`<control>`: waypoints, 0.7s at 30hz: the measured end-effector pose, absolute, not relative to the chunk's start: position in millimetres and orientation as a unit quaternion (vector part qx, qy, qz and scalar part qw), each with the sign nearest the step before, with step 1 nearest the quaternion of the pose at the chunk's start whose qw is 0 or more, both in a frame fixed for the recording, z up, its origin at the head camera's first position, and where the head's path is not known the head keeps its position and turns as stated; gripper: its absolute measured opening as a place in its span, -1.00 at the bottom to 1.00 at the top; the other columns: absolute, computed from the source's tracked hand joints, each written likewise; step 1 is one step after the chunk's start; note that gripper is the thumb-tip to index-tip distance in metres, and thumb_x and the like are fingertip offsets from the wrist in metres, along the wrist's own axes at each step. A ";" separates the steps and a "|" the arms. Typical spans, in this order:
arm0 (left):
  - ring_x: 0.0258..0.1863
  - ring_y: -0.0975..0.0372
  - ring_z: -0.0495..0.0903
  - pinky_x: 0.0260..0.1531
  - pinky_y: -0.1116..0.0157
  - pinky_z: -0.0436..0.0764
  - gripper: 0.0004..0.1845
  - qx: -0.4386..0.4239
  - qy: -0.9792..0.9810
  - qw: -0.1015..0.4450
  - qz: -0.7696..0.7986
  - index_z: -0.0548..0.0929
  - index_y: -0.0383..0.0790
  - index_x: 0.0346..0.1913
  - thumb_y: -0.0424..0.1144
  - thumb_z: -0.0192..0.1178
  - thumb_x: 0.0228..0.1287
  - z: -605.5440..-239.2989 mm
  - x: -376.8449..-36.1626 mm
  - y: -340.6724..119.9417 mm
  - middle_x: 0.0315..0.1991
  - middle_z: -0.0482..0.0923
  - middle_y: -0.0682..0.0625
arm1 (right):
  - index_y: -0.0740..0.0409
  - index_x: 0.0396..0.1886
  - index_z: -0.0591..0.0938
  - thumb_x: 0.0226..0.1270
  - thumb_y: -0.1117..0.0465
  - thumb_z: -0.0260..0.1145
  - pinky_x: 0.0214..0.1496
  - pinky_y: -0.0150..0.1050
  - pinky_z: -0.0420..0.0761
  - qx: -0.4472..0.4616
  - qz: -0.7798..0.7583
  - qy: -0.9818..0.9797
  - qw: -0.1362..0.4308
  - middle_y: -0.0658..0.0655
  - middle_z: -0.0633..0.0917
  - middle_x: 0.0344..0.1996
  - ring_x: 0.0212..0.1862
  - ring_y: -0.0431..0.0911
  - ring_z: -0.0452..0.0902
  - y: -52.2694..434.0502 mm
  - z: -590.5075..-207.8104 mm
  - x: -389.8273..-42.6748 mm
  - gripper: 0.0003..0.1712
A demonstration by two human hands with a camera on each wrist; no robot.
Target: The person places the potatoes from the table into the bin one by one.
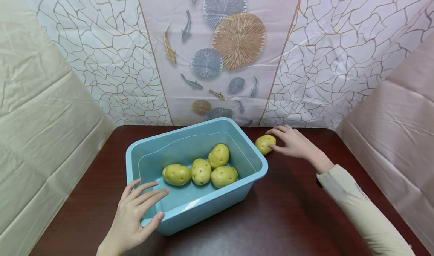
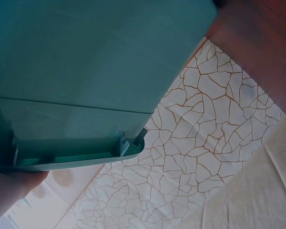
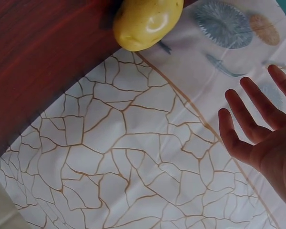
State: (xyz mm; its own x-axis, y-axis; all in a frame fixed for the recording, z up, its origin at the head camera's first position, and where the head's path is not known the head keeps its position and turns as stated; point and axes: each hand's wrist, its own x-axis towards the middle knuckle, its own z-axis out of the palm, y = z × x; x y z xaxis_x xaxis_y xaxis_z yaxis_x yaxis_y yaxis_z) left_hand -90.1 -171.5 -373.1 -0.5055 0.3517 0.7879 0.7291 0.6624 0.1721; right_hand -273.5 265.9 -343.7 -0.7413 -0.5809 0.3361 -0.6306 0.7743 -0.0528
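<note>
My left hand (image 1: 130, 214) lies over the near-left corner of a light blue plastic bin (image 1: 217, 197), fingers stretched out over the inside and thumb along the rim. In the left wrist view the bin's outer wall (image 2: 95, 57) fills the upper left, with the thumb (image 2: 26, 183) right at the rim. Beyond the bin's right end, a yellow-green potato (image 1: 265, 144) sits on the table. My right hand (image 1: 293, 141) is beside it, fingers spread and thumb overlapping its right edge. In the right wrist view, a gap separates the spread fingers (image 3: 257, 107) from the potato (image 3: 148, 21).
Inside the bin lie several more potatoes (image 1: 201, 172), grouped toward its middle and right. The dark red wooden table (image 1: 288, 210) ends at a patterned cloth backdrop (image 1: 305, 78). Pale cloth walls (image 1: 44, 128) slope down along both sides.
</note>
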 end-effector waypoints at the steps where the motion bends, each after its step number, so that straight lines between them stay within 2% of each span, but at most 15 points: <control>1: -0.06 0.16 0.48 0.20 0.18 0.08 -0.61 -0.325 -0.831 0.376 -0.251 0.63 -0.06 -0.08 0.06 -0.06 0.24 -373.1 -90.1 -171.5 -0.23 0.66 0.08 | 0.11 -0.02 0.54 0.08 -0.01 0.28 -0.17 0.00 0.44 0.325 0.083 -0.930 0.152 0.12 0.57 -0.10 -0.10 0.03 0.41 266.0 -344.2 -274.7 -0.52; 21: -0.05 0.17 0.49 0.20 0.17 0.07 -0.61 -0.330 -0.828 0.378 -0.251 0.63 -0.06 -0.08 0.06 -0.06 0.24 -373.9 -91.1 -172.5 -0.23 0.66 0.08 | 0.10 -0.01 0.52 0.09 -0.01 0.27 -0.14 0.11 0.41 0.282 0.080 -0.946 0.140 0.18 0.55 -0.07 -0.01 0.13 0.41 269.4 -364.1 -295.4 -0.52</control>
State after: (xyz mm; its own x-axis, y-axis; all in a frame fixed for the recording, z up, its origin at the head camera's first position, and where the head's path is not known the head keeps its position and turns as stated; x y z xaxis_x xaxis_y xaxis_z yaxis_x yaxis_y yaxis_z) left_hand -91.1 -172.5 -373.9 -0.4960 0.3558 0.7920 0.7364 0.6557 0.1666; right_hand -295.4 269.4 -364.1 -0.8013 -0.5116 0.3100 -0.5563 0.8279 -0.0719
